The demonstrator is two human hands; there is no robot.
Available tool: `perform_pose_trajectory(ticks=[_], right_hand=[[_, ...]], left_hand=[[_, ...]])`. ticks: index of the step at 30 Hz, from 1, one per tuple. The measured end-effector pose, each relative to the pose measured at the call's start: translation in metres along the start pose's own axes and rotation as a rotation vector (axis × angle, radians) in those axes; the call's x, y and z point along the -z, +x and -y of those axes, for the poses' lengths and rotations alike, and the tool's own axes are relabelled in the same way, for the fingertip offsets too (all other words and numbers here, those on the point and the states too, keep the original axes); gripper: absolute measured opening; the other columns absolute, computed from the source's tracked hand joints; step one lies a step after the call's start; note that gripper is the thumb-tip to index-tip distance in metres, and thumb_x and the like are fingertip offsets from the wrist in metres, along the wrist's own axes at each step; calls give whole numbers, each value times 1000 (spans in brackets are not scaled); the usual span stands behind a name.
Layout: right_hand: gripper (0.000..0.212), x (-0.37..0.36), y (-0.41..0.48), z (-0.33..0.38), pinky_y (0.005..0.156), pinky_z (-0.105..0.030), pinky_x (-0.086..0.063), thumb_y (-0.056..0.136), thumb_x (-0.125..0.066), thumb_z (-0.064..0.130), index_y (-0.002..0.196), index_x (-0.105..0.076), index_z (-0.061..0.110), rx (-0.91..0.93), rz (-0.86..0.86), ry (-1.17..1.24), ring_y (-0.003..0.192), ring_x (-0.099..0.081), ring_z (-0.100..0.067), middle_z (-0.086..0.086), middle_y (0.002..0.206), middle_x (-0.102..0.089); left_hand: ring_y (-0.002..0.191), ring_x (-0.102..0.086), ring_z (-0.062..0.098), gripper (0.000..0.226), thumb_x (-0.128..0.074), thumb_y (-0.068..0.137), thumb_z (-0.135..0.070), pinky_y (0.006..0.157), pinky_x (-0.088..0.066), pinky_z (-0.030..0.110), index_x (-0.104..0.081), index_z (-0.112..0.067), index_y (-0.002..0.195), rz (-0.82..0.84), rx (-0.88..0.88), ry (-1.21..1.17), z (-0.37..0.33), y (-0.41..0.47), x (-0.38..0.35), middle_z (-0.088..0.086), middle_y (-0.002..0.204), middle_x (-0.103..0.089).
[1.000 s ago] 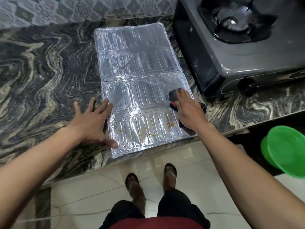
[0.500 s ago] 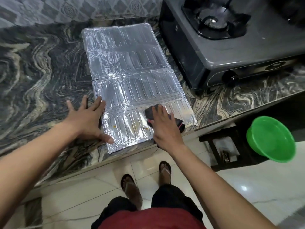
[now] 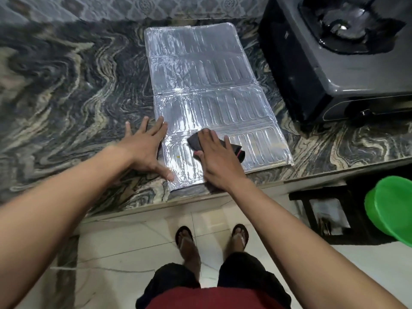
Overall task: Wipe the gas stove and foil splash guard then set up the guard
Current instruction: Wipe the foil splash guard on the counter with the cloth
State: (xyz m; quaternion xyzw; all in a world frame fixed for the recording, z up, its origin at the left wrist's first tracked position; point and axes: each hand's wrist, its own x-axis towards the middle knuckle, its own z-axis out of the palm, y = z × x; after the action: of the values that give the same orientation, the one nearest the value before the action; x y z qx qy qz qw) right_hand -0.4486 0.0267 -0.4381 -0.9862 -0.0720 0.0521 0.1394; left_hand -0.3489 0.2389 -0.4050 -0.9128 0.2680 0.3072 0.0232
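The foil splash guard point(image 3: 207, 90) lies flat and unfolded on the marble counter point(image 3: 66, 85), reaching from the wall to the front edge. My left hand point(image 3: 147, 148) lies flat with spread fingers on the guard's near left edge, thumb on the foil. With straight fingers my right hand point(image 3: 217, 160) presses a dark cloth point(image 3: 234, 149) with a red trim onto the guard's nearest panel. A small yellow stain shows on the foil between my hands. The grey gas stove point(image 3: 334, 70) stands to the right of the guard, its burner at the top right.
A patterned tile wall point(image 3: 156, 5) runs behind the counter. A green plastic bowl point(image 3: 392, 208) sits low at the right, beside a dark stool point(image 3: 323, 210). My feet in sandals stand on the white tiled floor point(image 3: 133, 241) below the counter edge.
My right hand has slid the cloth leftward across the near panel, from the guard's right edge toward my left hand. The left hand stays in place on the left edge.
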Motion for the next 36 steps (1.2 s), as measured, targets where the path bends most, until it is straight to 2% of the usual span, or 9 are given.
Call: perform_pose_trajectory(ticks=[6, 11, 13, 16, 22, 25, 29, 32, 36], right_hand=[[68, -4, 25, 9, 122, -50, -2, 97, -49, 15, 156, -17, 21, 246, 92, -17, 152, -5, -20, -2, 165, -10], [61, 4, 24, -5, 122, -48, -1, 97, -50, 22, 154, -27, 25, 473, 210, -32, 152, -6, -17, 3, 164, -14], [58, 8, 17, -11, 122, -47, 0, 98, -49, 24, 153, -31, 26, 521, 239, -5, 151, -8, -15, 5, 163, -17], [62, 14, 6, -19, 122, -44, 3, 94, -53, 13, 152, -34, 26, 556, 264, 33, 151, -9, -13, 6, 162, -20], [53, 17, -24, -50, 122, -42, 2, 100, -46, 19, 152, -34, 27, 524, 225, 39, 150, -9, -12, 7, 161, -20], [60, 18, -40, -73, 122, -43, 2, 96, -44, 13, 153, -31, 29, 424, 184, 6, 151, -10, -13, 8, 161, -18], [69, 22, -49, -81, 121, -41, 6, 85, -27, 18, 154, -29, 25, 328, 159, -13, 151, -12, -16, 5, 162, -18], [69, 19, -49, -77, 121, -43, 5, 85, -35, 14, 153, -30, 25, 307, 140, -5, 151, -13, -17, 4, 162, -19], [68, 18, -49, -76, 121, -41, 7, 90, -41, 13, 155, -25, 27, 283, 121, -6, 151, -9, -14, 7, 163, -13]], left_hand=[[146, 31, 31, 167, -57, 29, -100, 108, 19, 69, 21, -24, 154, -24, 9, 28, 3, 0, -2, -9, 161, 28], [146, 30, 31, 167, -60, 27, -99, 109, 16, 72, 21, -27, 154, -37, 21, 22, 6, 2, -4, -11, 162, 27], [146, 31, 32, 167, -58, 27, -99, 107, 20, 71, 23, -29, 153, -36, 26, 28, 5, 2, -4, -11, 161, 27], [145, 31, 33, 165, -59, 28, -99, 104, 23, 68, 24, -29, 153, -37, 38, 46, 4, 1, -4, -10, 161, 27], [144, 33, 32, 165, -59, 28, -98, 104, 24, 67, 25, -30, 152, -23, 49, 29, 2, 0, -1, -10, 160, 28], [145, 32, 31, 163, -61, 31, -96, 107, 22, 65, 25, -28, 153, -7, 41, 31, 0, -2, 1, -9, 160, 29], [148, 24, 28, 151, -59, 43, -95, 113, 15, 67, 14, -27, 157, 10, 50, -75, -4, -4, 11, -8, 162, 24], [150, 21, 28, 142, -50, 48, -96, 114, 10, 68, 5, -27, 158, 14, 90, -120, -18, -6, 21, -6, 164, 19], [145, 30, 30, 162, -64, 36, -95, 108, 16, 71, 21, -26, 155, 70, 106, -55, -36, -13, 10, -4, 159, 28]])
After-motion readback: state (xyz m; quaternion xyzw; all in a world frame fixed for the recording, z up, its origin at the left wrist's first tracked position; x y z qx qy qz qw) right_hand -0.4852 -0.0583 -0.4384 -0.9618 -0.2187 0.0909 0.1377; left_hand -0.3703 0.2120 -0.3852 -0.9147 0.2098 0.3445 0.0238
